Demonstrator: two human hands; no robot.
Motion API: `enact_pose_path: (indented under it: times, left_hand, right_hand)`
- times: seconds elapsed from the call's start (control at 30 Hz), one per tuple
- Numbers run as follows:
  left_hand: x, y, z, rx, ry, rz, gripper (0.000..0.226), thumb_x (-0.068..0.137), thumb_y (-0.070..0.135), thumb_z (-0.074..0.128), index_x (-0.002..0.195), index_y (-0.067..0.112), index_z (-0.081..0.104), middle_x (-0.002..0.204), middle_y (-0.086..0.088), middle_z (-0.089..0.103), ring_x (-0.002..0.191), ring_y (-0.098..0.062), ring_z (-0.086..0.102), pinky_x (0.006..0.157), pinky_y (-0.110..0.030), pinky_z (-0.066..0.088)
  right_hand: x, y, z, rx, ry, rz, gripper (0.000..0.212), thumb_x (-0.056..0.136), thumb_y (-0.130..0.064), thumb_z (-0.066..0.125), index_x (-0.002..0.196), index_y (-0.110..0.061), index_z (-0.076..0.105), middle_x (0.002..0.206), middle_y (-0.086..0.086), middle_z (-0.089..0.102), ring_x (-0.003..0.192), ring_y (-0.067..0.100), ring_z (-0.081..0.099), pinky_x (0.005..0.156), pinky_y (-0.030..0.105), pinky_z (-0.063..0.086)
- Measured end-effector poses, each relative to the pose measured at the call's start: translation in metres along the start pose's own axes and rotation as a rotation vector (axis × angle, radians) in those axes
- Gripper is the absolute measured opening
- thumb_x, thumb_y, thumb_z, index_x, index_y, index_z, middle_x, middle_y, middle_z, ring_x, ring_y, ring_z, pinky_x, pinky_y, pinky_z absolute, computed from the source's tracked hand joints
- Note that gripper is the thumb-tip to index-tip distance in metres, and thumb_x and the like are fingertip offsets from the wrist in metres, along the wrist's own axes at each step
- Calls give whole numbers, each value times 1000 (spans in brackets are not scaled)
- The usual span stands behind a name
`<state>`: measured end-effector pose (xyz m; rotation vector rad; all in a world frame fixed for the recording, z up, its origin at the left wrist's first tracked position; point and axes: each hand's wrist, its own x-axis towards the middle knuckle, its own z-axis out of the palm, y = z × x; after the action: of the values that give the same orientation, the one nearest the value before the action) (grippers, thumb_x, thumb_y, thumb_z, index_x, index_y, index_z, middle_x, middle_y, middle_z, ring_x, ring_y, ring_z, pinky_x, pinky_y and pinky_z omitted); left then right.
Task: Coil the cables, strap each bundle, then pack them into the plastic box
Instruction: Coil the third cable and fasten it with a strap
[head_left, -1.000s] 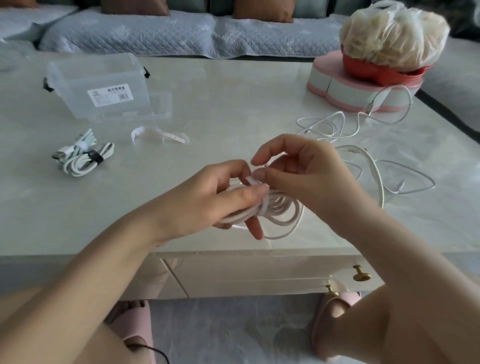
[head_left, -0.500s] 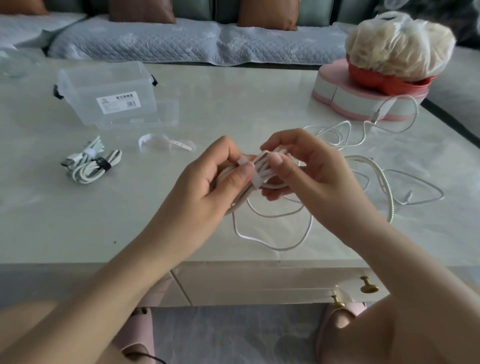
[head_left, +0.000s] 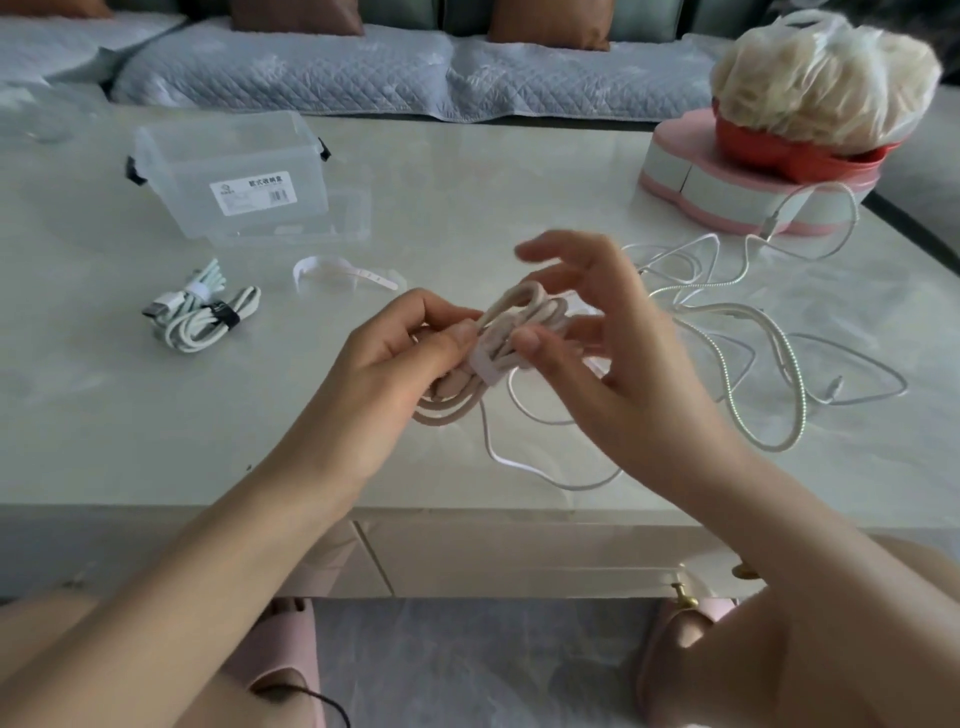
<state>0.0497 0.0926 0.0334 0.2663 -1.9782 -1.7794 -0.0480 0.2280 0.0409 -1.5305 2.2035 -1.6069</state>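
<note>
My left hand (head_left: 400, 358) grips a coiled pale pink cable bundle (head_left: 514, 322) above the table's near middle. A white strap (head_left: 484, 364) wraps the bundle's waist. My right hand (head_left: 592, 332) sits beside the bundle with its thumb pressing on the coil by the strap and its fingers spread loosely above. A thin white cable (head_left: 524, 462) trails loose below the bundle onto the table. Two strapped bundles (head_left: 202, 317) lie at the left. The clear plastic box (head_left: 234, 176) stands open at the back left.
A spare white strap (head_left: 337, 273) lies in front of the box. Loose braided and thin white cables (head_left: 748, 332) sprawl at the right. A pink heart-shaped box (head_left: 748, 192) carrying a red bowl and a bagged item (head_left: 821, 83) stands at the back right.
The right hand's fingers have lifted off the bundle and spread, leaving the thumb on it. The bundle has turned more upright in my left hand, with the strap wrapped around it.
</note>
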Motion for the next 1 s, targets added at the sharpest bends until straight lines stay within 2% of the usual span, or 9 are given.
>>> enact_pose_path:
  times: [0.13, 0.23, 0.3, 0.4, 0.57, 0.63, 0.77, 0.9, 1.0]
  left_hand:
    - [-2, -1, -4, 76, -51, -63, 31, 98, 10, 41, 71, -7, 45, 60, -25, 43, 49, -9, 43, 47, -15, 31]
    - [0, -4, -15, 160, -19, -56, 38, 99, 9, 37, 74, -18, 46, 56, -31, 43, 41, -12, 41, 43, -20, 33]
    - [5, -9, -35, 297, 124, 22, 37, 96, 24, 42, 72, 0, 57, 52, -22, 47, 43, -17, 42, 49, -27, 39]
    - [12, -15, -74, 567, 386, 40, 27, 91, 40, 48, 74, 21, 56, 62, 2, 59, 55, -16, 49, 59, -30, 37]
    - [23, -27, -112, 739, 651, -38, 17, 90, 25, 59, 95, 9, 55, 91, -13, 65, 99, -33, 58, 78, -36, 42]
    - [24, -29, -115, 807, 672, -42, 18, 90, 21, 58, 99, 5, 55, 92, -18, 63, 107, -38, 51, 81, -38, 41]
    - [21, -30, -109, 1140, 676, -50, 9, 85, 9, 59, 93, 7, 57, 99, -16, 58, 109, -34, 41, 70, -43, 38]
    - [25, -39, -108, 1350, 595, -143, 9, 83, 7, 59, 88, 5, 65, 111, -19, 55, 107, -38, 42, 77, -45, 39]
    - [21, -41, -92, 1456, 596, -121, 21, 82, 21, 64, 97, 7, 67, 114, -16, 55, 110, -35, 39, 87, -42, 25]
  right_hand:
    - [5, 8, 0, -160, -12, 68, 65, 84, -62, 42, 136, -26, 25, 120, -9, 49, 98, 6, 58, 85, 37, 50]
    - [11, 13, 1, -139, 17, 69, 62, 86, -61, 35, 135, -25, 25, 117, -8, 50, 96, 5, 56, 86, 38, 49]
    - [14, 15, 2, -128, 45, 78, 59, 87, -61, 33, 134, -26, 26, 114, -9, 51, 91, 2, 54, 83, 34, 47]
    - [14, 17, 7, -149, 26, 99, 58, 87, -62, 31, 134, -27, 26, 111, -11, 52, 95, 0, 53, 84, 27, 43]
    - [4, 18, 19, -228, -73, 100, 59, 87, -64, 29, 134, -30, 24, 111, -10, 52, 106, 8, 52, 88, 29, 40]
    - [2, 19, 19, -226, -75, 107, 51, 91, -58, 32, 133, -31, 25, 110, -10, 54, 105, 9, 52, 87, 30, 40]
    - [4, 23, 12, -206, -40, 133, 29, 98, -19, 40, 127, -24, 39, 104, -8, 59, 90, 7, 52, 77, 23, 38]
    - [4, 28, 4, -299, -13, 101, 37, 84, 2, 35, 106, -17, 58, 94, -6, 63, 85, 7, 53, 73, 10, 36]
    - [2, 31, -3, -366, 30, 58, 49, 68, 1, 29, 101, -14, 61, 95, -3, 62, 95, 14, 52, 79, 17, 35]
